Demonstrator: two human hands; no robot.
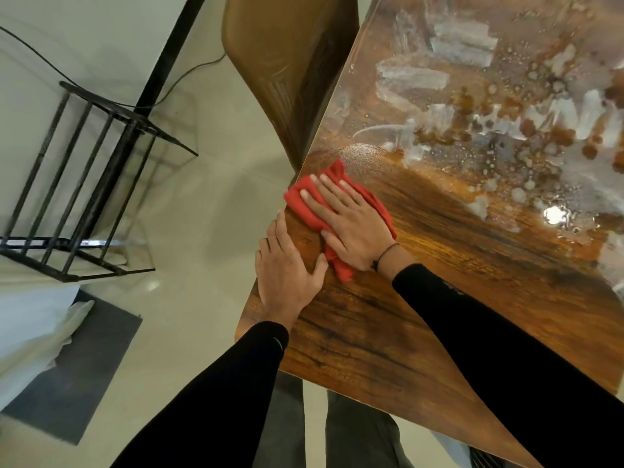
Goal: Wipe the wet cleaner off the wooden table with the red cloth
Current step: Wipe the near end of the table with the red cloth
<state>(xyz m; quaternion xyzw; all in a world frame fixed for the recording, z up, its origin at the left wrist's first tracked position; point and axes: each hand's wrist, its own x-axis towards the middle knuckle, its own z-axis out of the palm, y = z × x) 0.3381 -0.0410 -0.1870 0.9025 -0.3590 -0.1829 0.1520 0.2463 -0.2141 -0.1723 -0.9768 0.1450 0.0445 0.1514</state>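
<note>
Both arms reach forward from the bottom of the view, each in a long, close-fitting black sleeve that ends at the wrist. The left hand [287,268] lies palm down, fingers straight and close together pointing away from the body, thumb spread out to the right. The right hand [347,224] sits just beyond and to the right of it, also palm down, fingers straight and slightly fanned, pointing up and to the left. A thin dark band [385,255] circles the right wrist. The left thumb tip lies just beside the heel of the right hand.
</note>
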